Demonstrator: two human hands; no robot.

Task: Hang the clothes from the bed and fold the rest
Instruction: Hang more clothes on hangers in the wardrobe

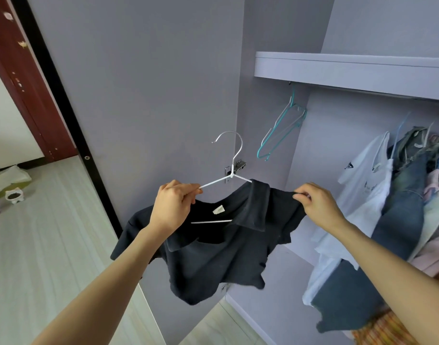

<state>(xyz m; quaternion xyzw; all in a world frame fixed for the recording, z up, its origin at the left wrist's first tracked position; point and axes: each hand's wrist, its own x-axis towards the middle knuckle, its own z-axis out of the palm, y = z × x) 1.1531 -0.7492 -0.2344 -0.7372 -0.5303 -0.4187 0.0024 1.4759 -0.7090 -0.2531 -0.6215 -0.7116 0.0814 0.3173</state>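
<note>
A black collared shirt [213, 257] hangs in front of me, partly threaded on a white wire hanger [232, 160] whose hook points up. My left hand [172, 204] grips the hanger's left arm together with the shirt's left shoulder. My right hand [315, 204] pinches the shirt's right shoulder, pulling the cloth out to the right. The hanger's right arm disappears under the collar, and its lower bar shows inside the neck opening.
An open grey wardrobe stands ahead with a shelf [350, 68] above a rail. Empty teal hangers [280, 130] dangle at the rail's left end. White shirts [363, 185], jeans [402, 202] and other clothes hang to the right. The open wardrobe door [138, 95] is at left.
</note>
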